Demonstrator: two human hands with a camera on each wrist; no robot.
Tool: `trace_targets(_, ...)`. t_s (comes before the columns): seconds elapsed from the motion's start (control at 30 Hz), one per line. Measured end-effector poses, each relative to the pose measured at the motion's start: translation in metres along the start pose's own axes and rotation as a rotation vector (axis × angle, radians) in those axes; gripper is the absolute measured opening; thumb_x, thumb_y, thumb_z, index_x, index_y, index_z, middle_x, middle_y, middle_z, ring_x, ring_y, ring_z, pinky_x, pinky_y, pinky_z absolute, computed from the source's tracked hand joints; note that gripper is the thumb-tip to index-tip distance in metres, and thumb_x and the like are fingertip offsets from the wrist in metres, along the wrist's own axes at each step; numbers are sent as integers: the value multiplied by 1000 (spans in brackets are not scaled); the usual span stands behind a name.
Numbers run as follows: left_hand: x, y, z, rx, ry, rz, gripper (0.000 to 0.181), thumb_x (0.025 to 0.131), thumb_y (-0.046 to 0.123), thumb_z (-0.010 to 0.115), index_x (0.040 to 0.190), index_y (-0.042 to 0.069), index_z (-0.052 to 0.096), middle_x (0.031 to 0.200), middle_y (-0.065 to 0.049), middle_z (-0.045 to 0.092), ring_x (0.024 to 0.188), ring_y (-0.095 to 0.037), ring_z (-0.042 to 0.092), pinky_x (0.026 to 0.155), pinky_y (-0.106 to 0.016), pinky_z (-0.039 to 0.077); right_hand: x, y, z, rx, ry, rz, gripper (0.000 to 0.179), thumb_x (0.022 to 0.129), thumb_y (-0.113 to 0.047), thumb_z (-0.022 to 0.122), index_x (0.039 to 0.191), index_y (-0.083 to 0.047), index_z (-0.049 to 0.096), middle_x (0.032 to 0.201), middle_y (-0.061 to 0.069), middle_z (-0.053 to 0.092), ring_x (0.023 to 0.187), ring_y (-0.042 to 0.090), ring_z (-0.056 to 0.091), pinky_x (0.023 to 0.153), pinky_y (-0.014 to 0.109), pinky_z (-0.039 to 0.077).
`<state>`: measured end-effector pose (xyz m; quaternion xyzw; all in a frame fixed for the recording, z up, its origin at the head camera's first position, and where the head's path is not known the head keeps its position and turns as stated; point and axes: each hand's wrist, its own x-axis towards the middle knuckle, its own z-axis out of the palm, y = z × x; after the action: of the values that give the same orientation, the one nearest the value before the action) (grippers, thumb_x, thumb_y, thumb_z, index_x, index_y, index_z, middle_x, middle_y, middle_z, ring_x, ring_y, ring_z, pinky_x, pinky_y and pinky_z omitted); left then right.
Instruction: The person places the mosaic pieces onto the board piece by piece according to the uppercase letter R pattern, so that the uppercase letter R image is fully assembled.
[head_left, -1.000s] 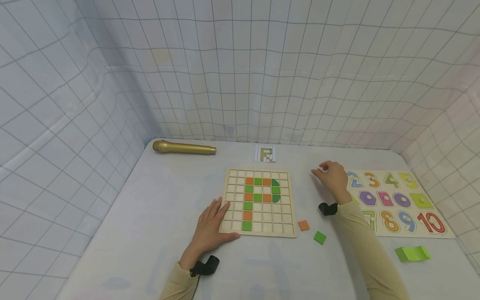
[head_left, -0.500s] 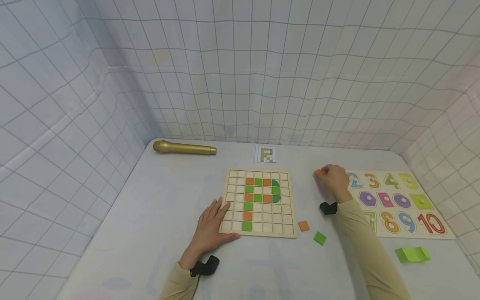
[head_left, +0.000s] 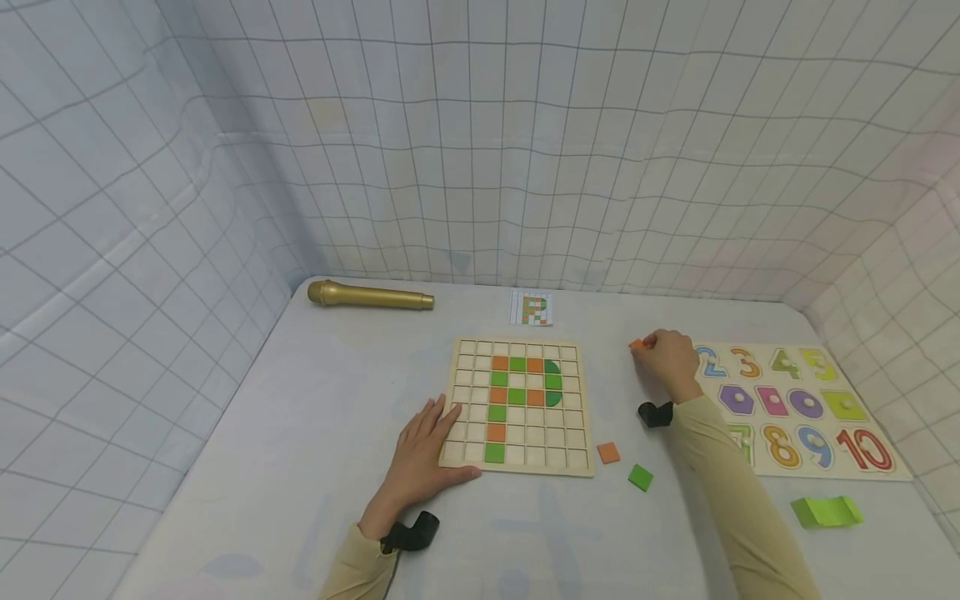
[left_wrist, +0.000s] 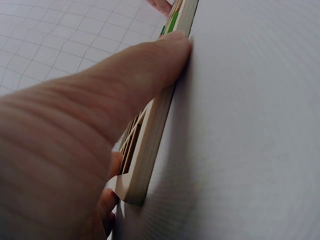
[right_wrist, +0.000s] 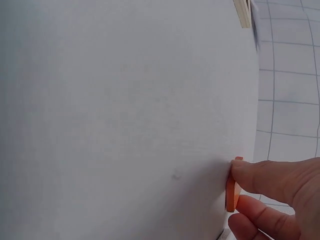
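A square wooden grid board (head_left: pixel 587 417) lies mid-table, with orange and green tiles set in a P-like pattern. My left hand (head_left: pixel 422 454) rests at its near left corner, fingers spread along the left side. In the left wrist view, the thumb (left_wrist: pixel 150 60) presses against the board's edge (left_wrist: pixel 155 135). Right of the board, my right hand (head_left: pixel 666 360) pinches an orange square tile (head_left: pixel 637 344) close to the tabletop. The right wrist view shows the orange tile (right_wrist: pixel 231 192) on edge between thumb and fingertips. A loose orange tile (head_left: pixel 608 452) and green tile (head_left: pixel 640 477) lie nearby.
Behind the board lies a small pattern card (head_left: pixel 531 308). A gold microphone (head_left: pixel 371 296) is at the back left. To the right are a number-and-shape puzzle board (head_left: pixel 798 433), partly under the right sleeve, and a bent bright green piece (head_left: pixel 827 512).
An orange tile, out of sight one second ago, now shows between my right fingertips. The right hand has shifted only slightly. My left hand stays put.
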<state>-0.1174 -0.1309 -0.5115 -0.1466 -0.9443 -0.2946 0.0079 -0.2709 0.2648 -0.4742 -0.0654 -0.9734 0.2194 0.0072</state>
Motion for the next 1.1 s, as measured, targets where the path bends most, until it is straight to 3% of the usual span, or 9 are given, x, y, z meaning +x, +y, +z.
trace_targets(0.3,-1,1,-1,-5,1,-2,96,70,53,76,146,8,38,154,-15,22,141,-31,12,107,-55,16,2,-3,3,54,19,-3,29,85,-22,62,103,1,57,92,19,60,82,34,54,67,45,41)
trace_targets(0.6,0,0,0,-6,1,-1,96,71,53,76,146,8,37,154,-15,22,141,-31,12,106,-55,16,-4,-8,10,83,84,-82,22,90,-24,64,97,-5,57,89,14,64,73,29,57,60,38,39)
trace_targets(0.7,0,0,0,-8,-3,-2,96,71,53,76,146,8,37,154,-15,21,142,-30,11,106,-55,16,-10,-18,13,113,92,-141,21,89,-25,65,94,-6,58,87,11,64,65,24,53,54,33,37)
trace_targets(0.83,0,0,0,-7,2,4,96,71,52,77,146,7,37,154,-15,21,141,-31,12,106,-56,16,-23,-38,18,205,110,-300,20,88,-23,69,89,-6,58,82,9,64,57,18,47,49,30,35)
trace_targets(0.97,0,0,0,-9,6,6,96,71,53,76,146,8,37,154,-15,21,141,-31,12,106,-56,16,-36,-59,24,294,96,-458,18,86,-18,72,85,-6,59,77,5,62,61,18,48,52,31,38)
trace_targets(1.1,0,0,0,-7,1,2,96,71,53,76,147,8,36,154,-15,21,142,-30,11,106,-55,16,-49,-77,33,331,30,-549,16,84,-16,75,84,-8,61,76,0,62,64,16,49,56,32,39)
